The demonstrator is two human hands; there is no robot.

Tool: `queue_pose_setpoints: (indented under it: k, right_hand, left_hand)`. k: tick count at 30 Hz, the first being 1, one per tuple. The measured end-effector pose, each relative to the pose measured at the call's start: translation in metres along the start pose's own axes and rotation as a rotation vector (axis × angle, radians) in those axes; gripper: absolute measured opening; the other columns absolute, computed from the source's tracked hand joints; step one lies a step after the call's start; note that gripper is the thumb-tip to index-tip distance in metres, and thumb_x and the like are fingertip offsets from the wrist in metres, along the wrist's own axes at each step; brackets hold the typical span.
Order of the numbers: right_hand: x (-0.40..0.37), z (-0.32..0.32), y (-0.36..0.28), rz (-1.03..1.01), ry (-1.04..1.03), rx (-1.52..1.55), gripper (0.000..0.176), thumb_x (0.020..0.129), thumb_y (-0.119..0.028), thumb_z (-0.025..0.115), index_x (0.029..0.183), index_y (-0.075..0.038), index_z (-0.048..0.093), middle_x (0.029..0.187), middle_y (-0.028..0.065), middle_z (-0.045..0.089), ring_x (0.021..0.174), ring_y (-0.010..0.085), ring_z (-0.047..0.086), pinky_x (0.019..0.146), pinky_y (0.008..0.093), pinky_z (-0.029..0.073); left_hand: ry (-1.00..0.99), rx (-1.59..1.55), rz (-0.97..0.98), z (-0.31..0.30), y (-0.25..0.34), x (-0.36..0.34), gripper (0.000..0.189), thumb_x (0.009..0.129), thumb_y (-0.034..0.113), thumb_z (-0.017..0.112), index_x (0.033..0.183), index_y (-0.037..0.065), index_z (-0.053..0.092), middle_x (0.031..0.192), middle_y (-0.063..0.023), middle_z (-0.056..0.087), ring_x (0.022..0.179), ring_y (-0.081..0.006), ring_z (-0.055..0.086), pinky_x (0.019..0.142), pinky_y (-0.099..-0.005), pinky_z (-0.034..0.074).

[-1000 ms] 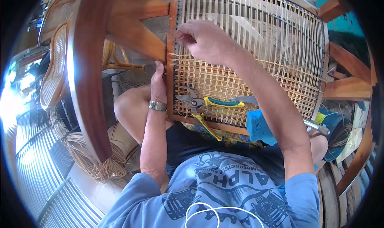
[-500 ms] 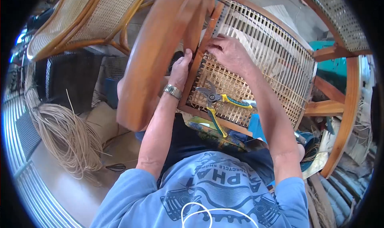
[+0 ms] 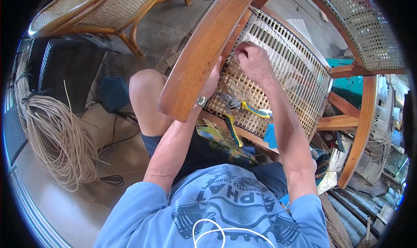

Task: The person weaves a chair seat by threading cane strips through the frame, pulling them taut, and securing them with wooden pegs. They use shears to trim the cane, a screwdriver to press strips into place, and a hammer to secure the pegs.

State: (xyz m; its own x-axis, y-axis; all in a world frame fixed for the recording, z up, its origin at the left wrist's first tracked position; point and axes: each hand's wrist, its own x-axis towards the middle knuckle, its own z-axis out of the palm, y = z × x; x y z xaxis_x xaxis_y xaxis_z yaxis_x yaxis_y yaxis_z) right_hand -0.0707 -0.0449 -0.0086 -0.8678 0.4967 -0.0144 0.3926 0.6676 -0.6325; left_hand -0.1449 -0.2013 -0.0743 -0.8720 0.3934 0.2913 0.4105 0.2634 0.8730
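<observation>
A wooden chair lies in front of me, its seat (image 3: 242, 84) woven with cane at the near end and strung with parallel strands (image 3: 282, 43) farther off. My right hand (image 3: 255, 64) is over the seat's left side, fingers curled in a pinch; whatever is between them is too small to make out. Behind the chair's wooden armrest (image 3: 204, 52), my left hand (image 3: 212, 82) is at the seat frame's left rail, its fingers mostly hidden. Pruning shears (image 3: 233, 103) with yellow-and-green handles rest on the weave, jaws apart, just below my right hand.
A large coil of cane (image 3: 61, 139) is on the floor at the left. Another cane-woven chair (image 3: 117, 13) stands at the upper left. The chair's woven back (image 3: 360, 22) and wooden leg (image 3: 365, 130) rise at the right, near a green box (image 3: 349, 89).
The view has shifted, and the armrest now covers more of my left hand. My right hand's fingers have drawn back from the left rail and curled in more tightly.
</observation>
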Motion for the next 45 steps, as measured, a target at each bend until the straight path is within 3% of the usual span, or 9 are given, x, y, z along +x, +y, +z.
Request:
queue_pose_setpoints:
  k: [5,8,14,19,26,31,42,44,45]
  right_hand:
    - [-0.014,0.003,0.003,0.092,0.069,0.140,0.019,0.097,-0.016,0.058,0.107,-0.003,0.068,0.104,0.0200,0.070,0.100,0.0368,0.067,0.087,0.0427,0.052]
    - [-0.019,0.009,0.005,0.093,0.106,0.278,0.016,0.096,-0.013,0.060,0.106,-0.003,0.067,0.101,0.0176,0.070,0.095,0.0323,0.068,0.085,0.0398,0.052]
    - [-0.020,0.010,0.012,0.119,0.080,0.474,0.016,0.096,-0.013,0.066,0.108,-0.003,0.069,0.094,0.0051,0.067,0.084,0.0118,0.061,0.077,0.0284,0.051]
    - [-0.021,0.018,0.021,0.045,0.084,0.562,0.014,0.094,-0.010,0.067,0.106,-0.003,0.071,0.097,0.0028,0.064,0.084,0.0101,0.060,0.078,0.0264,0.050]
    - [-0.023,0.019,0.016,0.015,0.101,0.580,0.013,0.094,-0.007,0.066,0.104,-0.002,0.071,0.098,0.0038,0.062,0.090,0.0131,0.061,0.082,0.0264,0.049]
    - [-0.023,0.019,0.016,-0.017,0.116,0.578,0.013,0.093,-0.006,0.066,0.104,-0.001,0.071,0.099,0.0048,0.063,0.092,0.0148,0.061,0.084,0.0281,0.049]
    - [-0.025,0.025,0.014,0.041,0.213,0.671,0.014,0.090,-0.009,0.072,0.102,0.000,0.072,0.088,0.0068,0.069,0.082,0.0156,0.064,0.077,0.0291,0.052]
    - [-0.026,0.024,0.010,0.009,0.238,0.546,0.013,0.090,-0.010,0.073,0.098,-0.001,0.073,0.089,0.0080,0.070,0.084,0.0152,0.065,0.077,0.0298,0.053]
    - [-0.027,0.024,0.008,0.009,0.235,0.546,0.013,0.090,-0.010,0.073,0.098,-0.001,0.073,0.089,0.0080,0.070,0.084,0.0152,0.065,0.077,0.0298,0.053]
  left_hand:
    - [-0.120,-0.079,0.011,-0.006,0.024,0.010,0.017,0.090,0.016,0.075,0.103,0.005,0.075,0.085,-0.0040,0.068,0.072,-0.0114,0.061,0.068,-0.0272,0.050]
    - [-0.188,-0.275,-0.186,0.000,0.039,0.011,0.018,0.090,0.017,0.076,0.104,0.005,0.075,0.083,-0.0035,0.066,0.072,-0.0112,0.060,0.067,-0.0276,0.050]
    - [-0.122,-0.367,-0.247,0.017,0.037,0.012,0.018,0.090,0.017,0.077,0.104,0.006,0.076,0.081,-0.0031,0.067,0.072,-0.0109,0.060,0.067,-0.0269,0.050]
    - [-0.100,-0.068,-0.083,0.016,0.036,0.013,0.017,0.088,0.013,0.079,0.103,0.005,0.076,0.083,-0.0012,0.068,0.074,-0.0069,0.060,0.067,-0.0245,0.050]
    - [0.016,-0.292,-0.147,0.018,0.040,0.011,0.017,0.087,0.010,0.078,0.103,0.005,0.074,0.082,-0.0035,0.069,0.075,-0.0096,0.063,0.069,-0.0264,0.052]
    - [-0.036,-0.104,0.062,0.021,0.031,0.007,0.015,0.089,0.010,0.077,0.103,0.007,0.075,0.080,-0.0022,0.067,0.067,-0.0088,0.055,0.063,-0.0256,0.048]
    - [-0.077,-0.075,-0.026,0.023,0.031,0.008,0.011,0.097,0.012,0.068,0.101,0.004,0.072,0.083,0.0003,0.068,0.068,-0.0057,0.055,0.062,-0.0246,0.047]
    - [-0.181,-0.430,-0.336,0.025,0.026,0.009,0.015,0.098,0.014,0.066,0.102,0.001,0.072,0.089,0.0005,0.070,0.073,-0.0048,0.057,0.067,-0.0234,0.049]
    - [-0.178,-0.430,-0.338,0.023,0.026,0.011,0.015,0.098,0.014,0.066,0.102,0.001,0.072,0.089,0.0005,0.070,0.073,-0.0048,0.057,0.067,-0.0234,0.049]
